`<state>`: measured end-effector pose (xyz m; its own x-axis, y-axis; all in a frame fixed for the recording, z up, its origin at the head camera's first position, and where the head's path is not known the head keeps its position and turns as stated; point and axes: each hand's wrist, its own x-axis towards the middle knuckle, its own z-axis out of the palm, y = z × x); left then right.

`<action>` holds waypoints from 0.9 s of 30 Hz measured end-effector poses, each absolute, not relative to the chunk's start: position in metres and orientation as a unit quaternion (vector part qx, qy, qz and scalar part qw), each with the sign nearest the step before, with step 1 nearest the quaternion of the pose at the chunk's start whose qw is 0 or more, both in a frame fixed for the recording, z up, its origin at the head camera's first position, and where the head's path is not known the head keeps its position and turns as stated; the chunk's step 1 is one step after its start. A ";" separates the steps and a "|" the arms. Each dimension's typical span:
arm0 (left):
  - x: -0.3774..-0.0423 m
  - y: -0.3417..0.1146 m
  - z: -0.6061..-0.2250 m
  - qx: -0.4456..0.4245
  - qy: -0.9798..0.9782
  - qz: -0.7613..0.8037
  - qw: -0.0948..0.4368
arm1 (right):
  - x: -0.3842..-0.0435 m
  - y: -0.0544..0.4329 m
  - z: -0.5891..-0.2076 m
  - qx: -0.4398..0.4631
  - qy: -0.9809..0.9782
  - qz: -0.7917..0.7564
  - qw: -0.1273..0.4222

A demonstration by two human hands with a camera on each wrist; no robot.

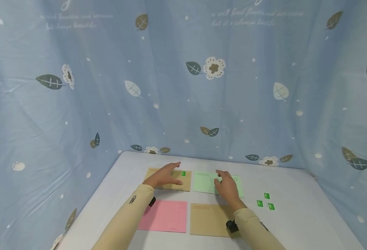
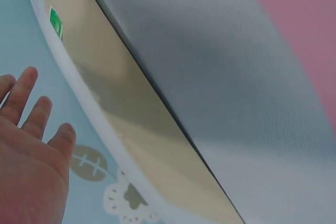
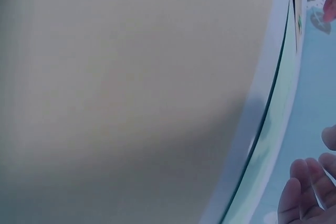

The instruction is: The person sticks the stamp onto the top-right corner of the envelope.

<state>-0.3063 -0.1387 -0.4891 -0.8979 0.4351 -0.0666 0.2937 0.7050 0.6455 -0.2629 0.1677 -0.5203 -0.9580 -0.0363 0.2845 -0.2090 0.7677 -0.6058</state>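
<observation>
A tan envelope (image 3: 142, 77) up close, shadow across its lower part.
Beyond a strip of white counter (image 3: 269, 61) I see a pale green envelope (image 3: 270, 129); against the blue leaf-printed curtain (image 3: 310, 87), the right hand (image 3: 306, 192) shows low down, part of the left hand (image 3: 329, 9) at the top.

I observe both arms (image 1: 122, 218) extended far; left hand (image 1: 162, 176) relaxed, thumb (image 1: 176, 182) apart; right hand (image 1: 228, 190) relaxed, fingers (image 1: 221, 172) slightly bent.

head: high, forward-down | wrists: close, tilted | head, left share stamped tan envelope (image 2: 118, 93)
</observation>
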 end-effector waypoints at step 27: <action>-0.310 -0.098 -0.494 0.249 0.907 0.321 0.112 | -0.246 0.205 -0.517 0.033 -0.930 0.326 0.166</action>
<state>-0.3099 -0.0983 -0.4939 -0.8511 0.5233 -0.0429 0.3797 0.6699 0.6381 -0.2462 0.2046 -0.5169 -0.9430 0.0463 0.3296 -0.1695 0.7853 -0.5954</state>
